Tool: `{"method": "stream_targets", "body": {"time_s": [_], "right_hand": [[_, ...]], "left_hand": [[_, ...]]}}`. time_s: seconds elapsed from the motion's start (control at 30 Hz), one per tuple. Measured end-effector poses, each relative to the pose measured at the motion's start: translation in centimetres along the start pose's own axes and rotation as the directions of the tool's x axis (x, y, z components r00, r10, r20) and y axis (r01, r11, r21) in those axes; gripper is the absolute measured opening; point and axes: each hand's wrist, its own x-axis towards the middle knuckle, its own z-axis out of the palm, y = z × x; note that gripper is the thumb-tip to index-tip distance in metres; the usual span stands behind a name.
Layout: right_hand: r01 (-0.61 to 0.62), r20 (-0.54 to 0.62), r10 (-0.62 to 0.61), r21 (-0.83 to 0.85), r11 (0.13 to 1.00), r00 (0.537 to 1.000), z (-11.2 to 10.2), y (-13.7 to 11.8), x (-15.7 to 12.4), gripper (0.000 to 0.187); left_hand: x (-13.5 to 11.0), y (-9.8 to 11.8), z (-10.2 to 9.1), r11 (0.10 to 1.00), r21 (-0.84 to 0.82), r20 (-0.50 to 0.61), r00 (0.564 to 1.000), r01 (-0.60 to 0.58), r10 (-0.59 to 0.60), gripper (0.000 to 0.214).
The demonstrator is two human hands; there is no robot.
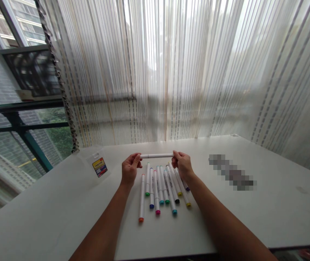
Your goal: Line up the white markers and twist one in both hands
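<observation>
- The left hand [129,168] and right hand [182,165] held a white marker [156,156] level above the table, fingers [136,158] clamped near its two ends.
- Just below lay a fan of colour-capped markers [157,190] (coloured ends toward the person) on the white table [62,214].
- A labelled plastic packet [99,167] lay further left.

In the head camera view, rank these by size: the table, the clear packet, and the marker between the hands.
1. White table
2. Clear plastic packet and white marker: too alike to rank; the packet looks broader, the marker longer.
</observation>
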Motion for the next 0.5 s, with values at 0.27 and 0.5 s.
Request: {"method": "stream_targets", "body": {"time_s": [0.27,0.5], "right_hand": [[0.004,-0.005,-0.004,-0.032,0.999,1.0,0.11,-0.04,0.03,0.018],[-0.001,-0.008,0.001,-0.048,0.999,1.0,0.03,-0.03,-0.03,0.016]], "left_hand": [[-0.01,-0.22,-0.08,0.999,0.029,0.029,0.999,0.029,-0.03,0.031],[0.0,-0.27,-0.13,0.998,0.044,0.031,0.999,0.033,-0.035,0.031]]}}
